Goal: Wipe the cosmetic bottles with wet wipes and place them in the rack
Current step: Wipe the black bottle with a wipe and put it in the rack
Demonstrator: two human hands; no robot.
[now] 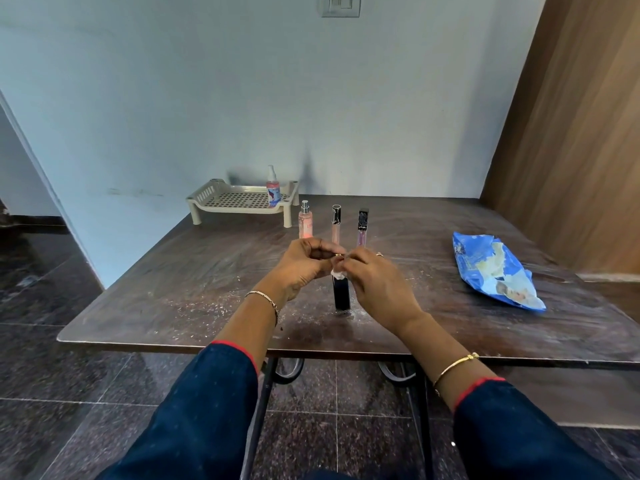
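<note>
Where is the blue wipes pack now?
In the head view the blue pack lies on the right part of the table, right of the right hand, near the wooden panel.

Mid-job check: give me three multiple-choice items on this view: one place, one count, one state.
1. Bottles standing in the rack: A none, B one, C three.
2. Blue wipes pack lies: A in the rack, B on the floor, C on the table, right side.
3. Black bottle is: A lying flat, B in the rack, C upright, held at top.
Key: B, only a pink spray bottle stands there; C, wood shows beneath it; C, left hand grips its top, right hand pinches a white wipe there.
</note>
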